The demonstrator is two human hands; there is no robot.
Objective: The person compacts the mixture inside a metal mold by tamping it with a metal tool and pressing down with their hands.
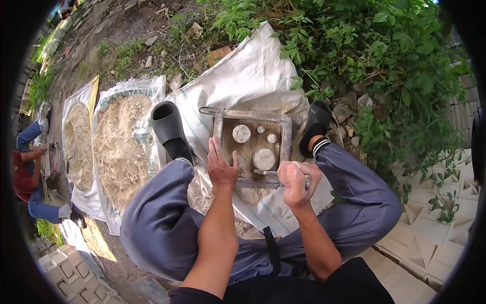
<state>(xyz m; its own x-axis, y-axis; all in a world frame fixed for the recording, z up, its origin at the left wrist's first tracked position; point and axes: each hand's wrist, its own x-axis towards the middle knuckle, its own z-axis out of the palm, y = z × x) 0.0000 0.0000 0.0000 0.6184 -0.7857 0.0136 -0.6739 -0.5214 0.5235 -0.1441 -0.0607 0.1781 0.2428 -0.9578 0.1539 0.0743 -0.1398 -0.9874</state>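
Note:
A square mould frame (286, 139) with grey, crusted sides lies on the white sack between my feet. Inside it, several round pale discs of different sizes, such as the large disc (264, 159) and another disc (241, 134), sit on a brown bed. My left hand (223, 166) lies with fingers stretched over the frame's left side, near the lower left corner. My right hand (299, 181) is closed round the handle of a small trowel-like tool (267, 173), whose thin end reaches over the near side of the frame. Most of the handle is hidden in my fist.
Sacks spread with pale sandy powder (119, 147) lie to the left. Beyond them, another person (30, 172) sits at the far left edge. Green plants (374, 61) and stones border the upper right. Patterned pale blocks (430, 218) stand at the right.

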